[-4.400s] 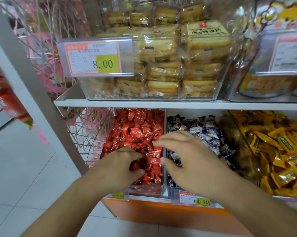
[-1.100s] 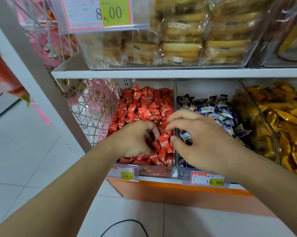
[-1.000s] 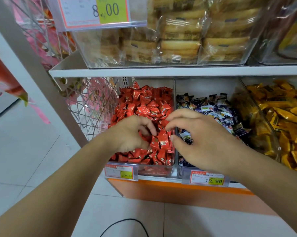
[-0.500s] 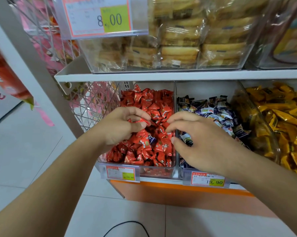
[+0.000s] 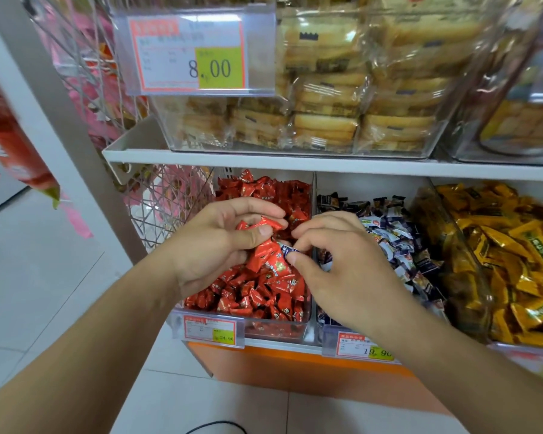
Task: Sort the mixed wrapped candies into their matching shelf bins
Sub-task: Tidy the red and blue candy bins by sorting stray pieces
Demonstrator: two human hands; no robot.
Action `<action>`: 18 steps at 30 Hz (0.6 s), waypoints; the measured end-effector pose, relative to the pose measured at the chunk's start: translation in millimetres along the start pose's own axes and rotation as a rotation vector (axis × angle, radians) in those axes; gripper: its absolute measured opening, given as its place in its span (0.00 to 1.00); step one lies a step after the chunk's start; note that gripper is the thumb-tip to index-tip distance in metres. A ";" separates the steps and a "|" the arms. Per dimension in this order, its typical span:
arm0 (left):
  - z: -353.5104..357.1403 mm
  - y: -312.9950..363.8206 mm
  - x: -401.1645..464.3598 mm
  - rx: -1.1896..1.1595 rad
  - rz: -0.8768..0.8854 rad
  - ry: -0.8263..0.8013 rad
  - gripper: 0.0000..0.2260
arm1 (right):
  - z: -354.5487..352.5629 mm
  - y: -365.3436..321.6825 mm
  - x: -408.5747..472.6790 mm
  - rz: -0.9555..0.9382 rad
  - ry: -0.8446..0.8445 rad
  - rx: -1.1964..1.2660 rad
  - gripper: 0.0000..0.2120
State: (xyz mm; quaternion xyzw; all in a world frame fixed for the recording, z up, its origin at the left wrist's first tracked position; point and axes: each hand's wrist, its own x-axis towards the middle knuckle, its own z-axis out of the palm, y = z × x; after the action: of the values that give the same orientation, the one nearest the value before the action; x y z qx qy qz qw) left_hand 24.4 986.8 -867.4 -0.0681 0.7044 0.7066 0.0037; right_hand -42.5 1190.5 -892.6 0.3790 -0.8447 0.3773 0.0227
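Observation:
A clear bin (image 5: 276, 332) on the lower shelf is heaped with red wrapped candies (image 5: 263, 286). Over it, my left hand (image 5: 220, 245) grips a few red candies (image 5: 257, 223) between thumb and fingers. My right hand (image 5: 342, 264) reaches across from the neighbouring bin and pinches a dark blue and white candy (image 5: 287, 249) at the top of the red heap. The bin to the right holds the dark blue and white candies (image 5: 398, 242). Further right a bin holds yellow wrapped candies (image 5: 514, 255).
The white shelf edge (image 5: 295, 161) above carries clear boxes of packed biscuits (image 5: 326, 98) with a price tag (image 5: 188, 54). A wire basket (image 5: 166, 202) hangs left of the red bin. Price tags (image 5: 209, 328) front the bins. An orange base panel (image 5: 295, 368) and tiled floor (image 5: 44, 292) lie below.
My left hand has lifted from the red heap with a few red candies. My right hand moved left from the blue bin's edge and pinched the blue candy in the red bin.

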 end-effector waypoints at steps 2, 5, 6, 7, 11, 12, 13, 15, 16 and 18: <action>-1.1 0.8 -0.6 0.025 0.005 0.009 0.13 | -4.1 -2.1 -1.1 0.007 0.019 0.010 0.08; -4.8 0.4 -2.2 0.091 0.014 0.034 0.13 | -17.8 -2.7 -1.1 0.032 0.057 0.006 0.09; -6.2 -0.4 -2.6 0.105 0.021 0.040 0.13 | -23.9 -1.3 -1.0 0.039 0.072 -0.009 0.10; -7.8 -0.9 -3.3 0.121 0.029 0.048 0.13 | -30.5 0.7 -1.3 0.046 0.097 -0.035 0.10; -12.2 0.5 -5.3 0.248 0.067 0.101 0.12 | -52.9 10.2 -1.5 0.140 0.162 -0.178 0.03; -13.2 0.5 -5.8 0.314 0.084 0.118 0.11 | -54.9 12.2 -1.0 0.177 0.134 -0.222 0.03; -14.6 0.3 -6.6 0.409 0.100 0.139 0.10 | -55.3 13.8 -1.3 0.198 0.101 -0.259 0.06; -17.8 -0.7 -7.5 0.596 0.106 0.158 0.09 | -52.6 12.0 -2.4 0.187 0.040 -0.277 0.11; -19.0 -0.5 -7.7 0.645 0.097 0.153 0.09 | -50.2 9.2 -3.4 0.154 0.005 -0.263 0.12; -22.0 -1.1 -7.1 0.758 0.108 0.129 0.10 | -43.5 4.3 -5.9 0.062 -0.065 -0.228 0.14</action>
State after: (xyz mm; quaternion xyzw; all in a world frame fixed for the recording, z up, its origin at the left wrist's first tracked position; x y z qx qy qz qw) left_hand 33.5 965.6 -867.7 -0.0690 0.9169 0.3895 -0.0531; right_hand -51.9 1224.5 -866.2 0.3598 -0.8937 0.2667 0.0269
